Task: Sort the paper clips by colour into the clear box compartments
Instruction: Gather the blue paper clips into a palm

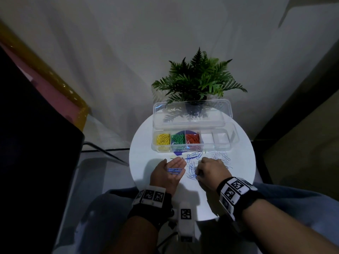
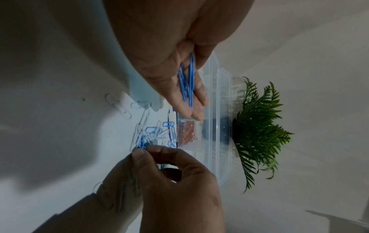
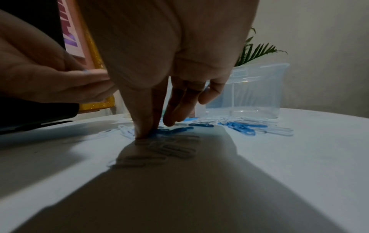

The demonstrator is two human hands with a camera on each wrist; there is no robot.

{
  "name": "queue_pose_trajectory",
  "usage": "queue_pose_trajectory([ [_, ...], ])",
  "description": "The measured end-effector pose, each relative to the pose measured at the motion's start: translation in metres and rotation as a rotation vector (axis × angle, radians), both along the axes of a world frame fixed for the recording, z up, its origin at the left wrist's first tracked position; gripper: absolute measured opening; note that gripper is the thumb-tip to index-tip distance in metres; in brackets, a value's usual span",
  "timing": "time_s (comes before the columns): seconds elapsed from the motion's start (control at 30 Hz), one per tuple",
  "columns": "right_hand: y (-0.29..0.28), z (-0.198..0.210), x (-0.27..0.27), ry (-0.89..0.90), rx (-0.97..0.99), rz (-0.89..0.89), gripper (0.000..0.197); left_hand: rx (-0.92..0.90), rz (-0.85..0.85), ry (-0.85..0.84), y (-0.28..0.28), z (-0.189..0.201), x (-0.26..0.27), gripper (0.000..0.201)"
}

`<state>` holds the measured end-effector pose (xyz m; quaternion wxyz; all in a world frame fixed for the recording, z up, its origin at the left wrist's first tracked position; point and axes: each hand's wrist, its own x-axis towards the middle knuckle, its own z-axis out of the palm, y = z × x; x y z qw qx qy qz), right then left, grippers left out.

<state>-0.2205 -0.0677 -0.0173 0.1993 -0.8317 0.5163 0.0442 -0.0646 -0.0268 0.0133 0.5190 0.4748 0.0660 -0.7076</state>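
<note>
left hand (image 1: 169, 171) palm up, fingers relaxed, cupping few blue clips (image 1: 175, 170) — serves as tray so batch goes to box in one trip. right hand (image 1: 211, 172) fingertips (image 3: 143, 130) pinching blue clip from mixed blue/white pile (image 1: 207, 160) on tabletop (image 1: 146, 154). clear box (image 1: 194, 139) open just behind pile: yellow, green, red compartments filled, two right compartments look empty, likely for blue and white.

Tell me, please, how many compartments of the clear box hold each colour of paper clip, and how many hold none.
Yellow compartment: 1
Green compartment: 1
Red compartment: 1
Empty compartments: 2
Total: 5
</note>
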Motion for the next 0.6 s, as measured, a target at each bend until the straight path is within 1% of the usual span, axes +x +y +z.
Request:
queue_pose_trajectory([
  [0.17, -0.0022, 0.0019, -0.0037, 0.002, 0.016, -0.063, 0.027, 0.0, 0.008, 0.02, -0.0007, 0.0022, -0.0012, 0.051],
  [0.33, -0.001, 0.0016, -0.0012, -0.003, 0.059, 0.01, 0.022, 0.006, 0.0, 0.01, -0.0006, 0.0016, -0.0013, 0.051],
  [0.4, -0.0011, 0.0005, -0.0009, 0.024, 0.076, 0.039, 0.025, 0.007, -0.004, -0.006, -0.0007, 0.0013, -0.0019, 0.051],
  [0.5, -0.0013, -0.0012, -0.0022, 0.05, 0.126, 0.034, 0.03, 0.008, -0.006, -0.018, -0.0007, 0.0005, -0.0023, 0.051],
  [0.6, -0.0022, 0.0004, -0.0043, 0.028, 0.168, 0.024, 0.027, 0.007, -0.005, -0.025, -0.0008, -0.0004, -0.0023, 0.051],
])
